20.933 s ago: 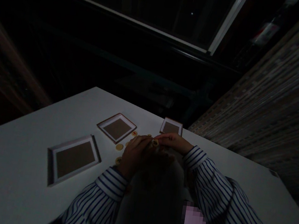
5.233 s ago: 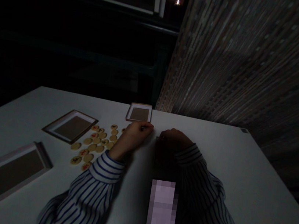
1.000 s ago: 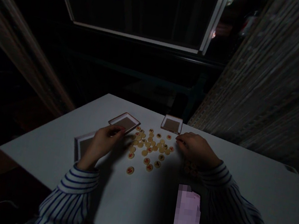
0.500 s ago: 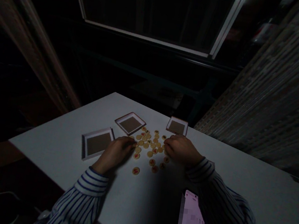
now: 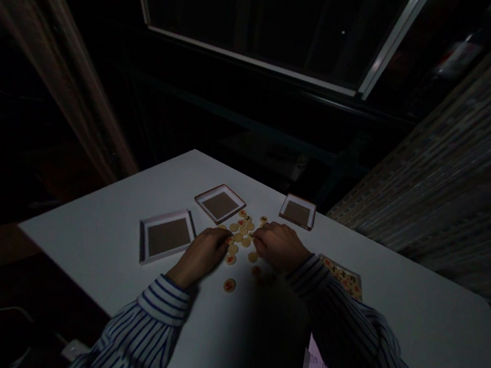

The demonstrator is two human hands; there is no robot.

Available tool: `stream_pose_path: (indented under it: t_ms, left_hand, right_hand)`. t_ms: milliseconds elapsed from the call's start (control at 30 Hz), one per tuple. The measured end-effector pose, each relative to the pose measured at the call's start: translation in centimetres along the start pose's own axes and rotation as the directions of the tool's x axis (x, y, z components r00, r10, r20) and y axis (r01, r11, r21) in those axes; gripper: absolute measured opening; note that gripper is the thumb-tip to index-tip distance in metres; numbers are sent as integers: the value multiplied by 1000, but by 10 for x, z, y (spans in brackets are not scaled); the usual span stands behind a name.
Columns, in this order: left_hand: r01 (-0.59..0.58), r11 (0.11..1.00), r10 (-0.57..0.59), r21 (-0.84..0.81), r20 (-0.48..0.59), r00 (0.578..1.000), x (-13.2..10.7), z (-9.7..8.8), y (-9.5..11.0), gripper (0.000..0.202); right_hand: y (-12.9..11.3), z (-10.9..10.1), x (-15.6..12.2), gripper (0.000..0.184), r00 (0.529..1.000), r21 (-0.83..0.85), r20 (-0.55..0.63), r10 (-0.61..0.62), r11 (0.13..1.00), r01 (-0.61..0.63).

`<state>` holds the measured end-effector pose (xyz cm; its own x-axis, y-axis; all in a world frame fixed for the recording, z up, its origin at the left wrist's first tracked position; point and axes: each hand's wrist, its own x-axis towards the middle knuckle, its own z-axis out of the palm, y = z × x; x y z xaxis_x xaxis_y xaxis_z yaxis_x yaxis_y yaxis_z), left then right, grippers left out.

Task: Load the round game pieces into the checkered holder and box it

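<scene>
Several round yellow game pieces (image 5: 241, 230) with red or black marks lie scattered on a white table (image 5: 97, 230). My left hand (image 5: 203, 252) rests on the left side of the pile, fingers curled down onto the pieces. From the right, my right hand (image 5: 278, 244) reaches into the pile with its fingers bent over the pieces. One piece (image 5: 229, 285) lies apart, nearer to me. What either hand grips is hidden in the dim light. Both sleeves are white with blue stripes.
Three shallow white-rimmed trays with brown floors stand around the pile: one at the left (image 5: 167, 236), one behind it (image 5: 219, 203), a small one at the back right (image 5: 298, 211). A patterned sheet (image 5: 345, 275) lies right of my right arm. A brick wall (image 5: 456, 177) rises at the right.
Both hands have closed in on the pile from either side over the last second. The left hand came away from the left tray. The scattered pieces are bunched closer together.
</scene>
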<state>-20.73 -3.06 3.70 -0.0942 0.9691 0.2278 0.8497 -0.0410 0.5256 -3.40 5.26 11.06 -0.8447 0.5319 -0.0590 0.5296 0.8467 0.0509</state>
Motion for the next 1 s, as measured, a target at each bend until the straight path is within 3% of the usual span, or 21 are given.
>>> stream_pose_path:
  t_ms: [300, 567, 1000]
  left_hand:
    - [38, 998, -39, -40, -1, 999, -2, 0, -1, 36]
    - [3, 1000, -3, -6, -3, 1000, 1, 5, -3, 32]
    - [1, 1000, -1, -11, 1, 1000, 2, 8, -4, 31]
  right_hand:
    - [-2, 9, 9, 28, 999, -43, 34, -40, 998, 42]
    - [-1, 10, 12, 28, 999, -33, 22, -50, 998, 51]
    - [1, 7, 11, 28, 997, -15, 83, -11, 1000, 13]
